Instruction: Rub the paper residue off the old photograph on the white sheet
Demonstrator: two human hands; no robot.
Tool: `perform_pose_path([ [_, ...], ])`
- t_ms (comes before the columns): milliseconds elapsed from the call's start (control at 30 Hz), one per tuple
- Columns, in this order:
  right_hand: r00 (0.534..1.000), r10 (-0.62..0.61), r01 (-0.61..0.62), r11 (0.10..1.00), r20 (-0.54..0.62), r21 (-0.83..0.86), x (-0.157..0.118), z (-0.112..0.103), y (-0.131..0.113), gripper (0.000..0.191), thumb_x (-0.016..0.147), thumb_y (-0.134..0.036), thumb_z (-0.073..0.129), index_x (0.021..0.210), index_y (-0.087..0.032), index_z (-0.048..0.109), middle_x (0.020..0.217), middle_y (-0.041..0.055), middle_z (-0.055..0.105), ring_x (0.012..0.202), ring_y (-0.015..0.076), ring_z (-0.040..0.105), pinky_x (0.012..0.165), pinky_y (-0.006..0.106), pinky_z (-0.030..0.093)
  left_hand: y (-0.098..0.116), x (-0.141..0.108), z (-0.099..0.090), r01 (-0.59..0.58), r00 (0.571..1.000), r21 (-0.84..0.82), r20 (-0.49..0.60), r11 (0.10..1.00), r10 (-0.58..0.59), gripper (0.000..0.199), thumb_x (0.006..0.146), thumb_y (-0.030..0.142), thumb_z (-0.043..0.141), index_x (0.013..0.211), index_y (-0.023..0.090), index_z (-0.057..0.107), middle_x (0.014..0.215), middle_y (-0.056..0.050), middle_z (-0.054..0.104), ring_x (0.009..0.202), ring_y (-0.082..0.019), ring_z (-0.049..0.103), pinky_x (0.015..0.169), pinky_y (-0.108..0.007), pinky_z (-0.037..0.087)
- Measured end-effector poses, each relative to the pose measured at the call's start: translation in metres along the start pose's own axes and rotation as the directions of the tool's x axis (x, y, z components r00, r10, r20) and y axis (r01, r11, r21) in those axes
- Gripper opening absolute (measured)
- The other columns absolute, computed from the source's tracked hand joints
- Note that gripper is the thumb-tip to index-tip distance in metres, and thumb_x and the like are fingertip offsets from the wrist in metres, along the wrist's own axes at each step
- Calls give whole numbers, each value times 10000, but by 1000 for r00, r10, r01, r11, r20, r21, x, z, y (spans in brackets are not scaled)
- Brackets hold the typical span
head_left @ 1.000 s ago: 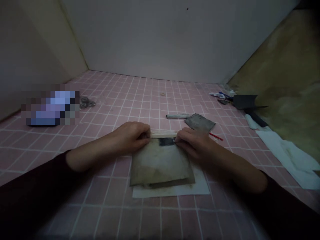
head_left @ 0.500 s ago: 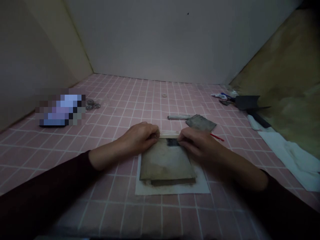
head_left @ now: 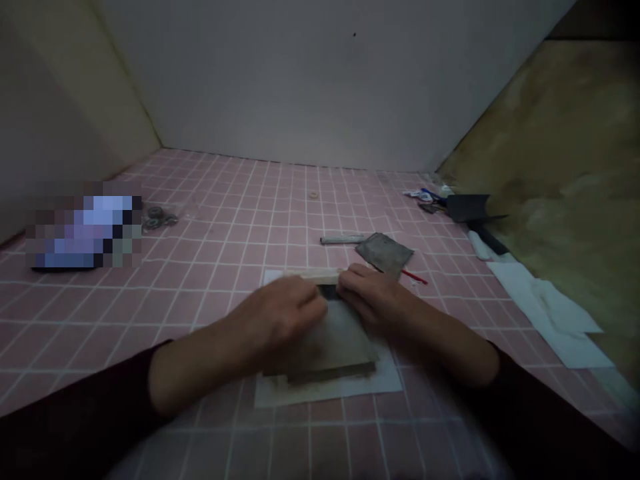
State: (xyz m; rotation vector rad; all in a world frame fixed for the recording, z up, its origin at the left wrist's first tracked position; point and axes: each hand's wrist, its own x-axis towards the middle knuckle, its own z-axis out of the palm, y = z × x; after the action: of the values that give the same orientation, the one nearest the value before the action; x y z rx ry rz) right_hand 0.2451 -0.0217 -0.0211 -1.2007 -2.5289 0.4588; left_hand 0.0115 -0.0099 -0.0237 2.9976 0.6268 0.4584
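A worn grey-brown flat slab (head_left: pixel 330 340), dusty at its edges, lies on a white sheet (head_left: pixel 350 395) in front of me. Along its far edge runs a pale narrow strip (head_left: pixel 325 276), with a dark patch (head_left: pixel 329 292) just on the near side. My right hand (head_left: pixel 370 293) pinches at the strip's right end, beside the dark patch. Curled over the slab's left side is my left hand (head_left: pixel 285 310), slightly blurred; its fingers are closed and whatever is in them is hidden.
Behind the hands lie a grey square sheet (head_left: pixel 385 252), a pale tube (head_left: pixel 341 240) and a red stick (head_left: pixel 415 277). White paper (head_left: pixel 540 307) and a black tool (head_left: pixel 470 208) are at the right. Metal rings (head_left: pixel 156 217) sit near a blurred-out screen (head_left: pixel 95 230) at the left.
My left hand has left the strip's left end and come closer to me, over the slab. The right hand stays at the strip. The view has turned slightly right.
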Motion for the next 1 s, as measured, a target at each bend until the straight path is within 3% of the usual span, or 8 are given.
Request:
perform_pose_path([
  [67, 1000, 6, -5, 1000, -4, 11, 0, 0, 2, 154, 930, -93, 436, 815, -182, 484, 831, 34, 513, 759, 154, 490, 689, 277, 381, 14, -4, 4, -49, 997, -33, 53, 998, 51, 154, 943, 110, 418, 846, 184, 512, 812, -12, 509, 680, -155, 419, 617, -306, 378],
  [233, 1000, 27, -27, 995, 10, 98, -4, -17, 10, 113, 904, -77, 487, 885, -182, 523, 829, 23, 565, 786, 150, 518, 727, 276, 403, 26, -7, 7, -35, 975, -81, 216, 996, 52, 156, 911, 94, 441, 1017, 171, 526, 1087, -74, 568, 837, -207, 497, 717, -362, 473],
  [367, 999, 48, -47, 992, -1, 117, -8, -26, 10, 115, 872, -77, 536, 866, -191, 516, 789, 0, 557, 729, 135, 510, 683, 261, 396, 25, -8, 8, -85, 973, -62, 208, 994, 96, 173, 926, 119, 418, 1053, 153, 530, 1197, -120, 563, 872, -224, 520, 742, -384, 497],
  [567, 996, 41, -43, 999, 76, 17, -4, -9, -1, 146, 911, -69, 446, 836, -188, 486, 854, 29, 528, 748, 143, 483, 674, 268, 387, 28, -11, 8, -76, 974, -70, 211, 995, 89, 221, 927, 133, 404, 1098, 149, 544, 1207, -131, 577, 917, -239, 541, 764, -398, 513],
  [767, 989, 100, -101, 995, 110, 0, -10, -13, 0, 165, 907, -61, 459, 803, -189, 459, 839, 18, 505, 752, 140, 485, 674, 267, 371, 27, -11, 8, -72, 975, -91, 205, 993, 89, 267, 924, 106, 384, 1136, 144, 541, 1257, -133, 560, 911, -232, 548, 740, -387, 527],
  [1000, 993, 41, -42, 999, 107, 4, -6, -10, -6, 174, 926, -88, 432, 791, -195, 459, 810, 13, 498, 706, 135, 461, 634, 259, 353, 28, -7, 5, -79, 978, -76, 189, 994, 92, 235, 930, 123, 386, 1081, 145, 565, 1161, -124, 605, 875, -230, 559, 716, -385, 524],
])
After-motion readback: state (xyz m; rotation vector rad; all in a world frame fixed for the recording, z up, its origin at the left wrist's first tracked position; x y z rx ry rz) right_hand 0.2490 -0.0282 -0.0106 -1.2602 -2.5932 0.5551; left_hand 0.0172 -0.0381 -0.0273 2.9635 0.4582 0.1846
